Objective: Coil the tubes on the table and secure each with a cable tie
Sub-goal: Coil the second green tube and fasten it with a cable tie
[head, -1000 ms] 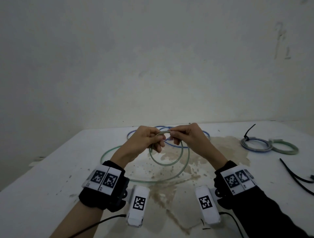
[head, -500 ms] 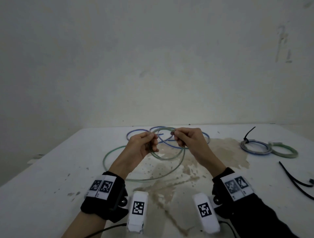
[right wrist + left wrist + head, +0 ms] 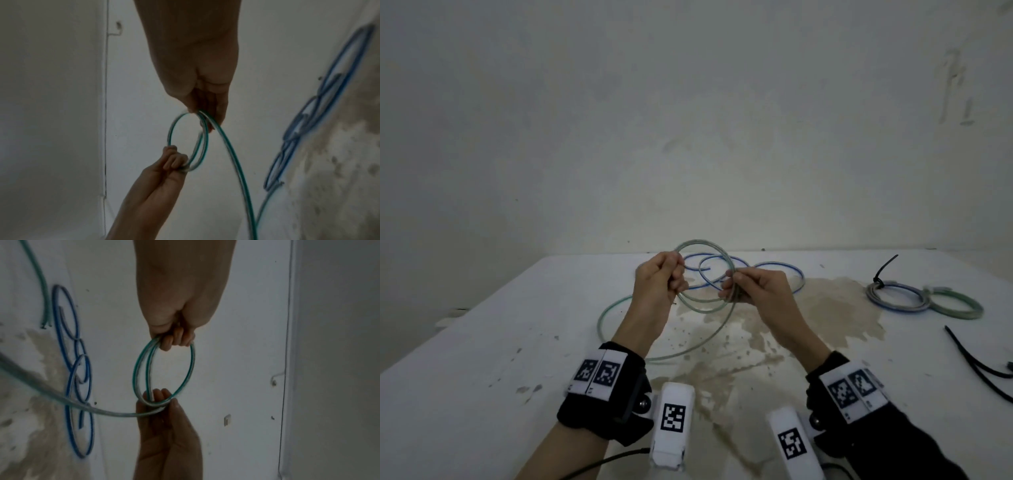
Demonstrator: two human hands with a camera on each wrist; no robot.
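Both hands hold a clear tube with a green stripe (image 3: 702, 244) above the middle of the table, wound into two or three small loops. My left hand (image 3: 671, 279) pinches the coil's left side and my right hand (image 3: 734, 289) pinches its right side. In the left wrist view the left hand (image 3: 174, 339) grips the green tube coil (image 3: 141, 368) at the top, opposite the right hand (image 3: 162, 400). From the right hand, the tube's loose tail (image 3: 709, 337) drops to the table and curves left. A loose blue-striped tube (image 3: 774, 266) lies in loops behind the hands.
At the right of the table (image 3: 482, 377) lie a bluish-grey coil (image 3: 897, 298) bound with a black cable tie (image 3: 884, 271) and a green coil (image 3: 959, 305). Loose black cable ties (image 3: 977, 365) lie near the right edge. A brown stain covers the table's middle.
Both hands have risen and moved slightly apart. The green coil has gained a loop and now stands higher, and more of the tail has been drawn in from the table.
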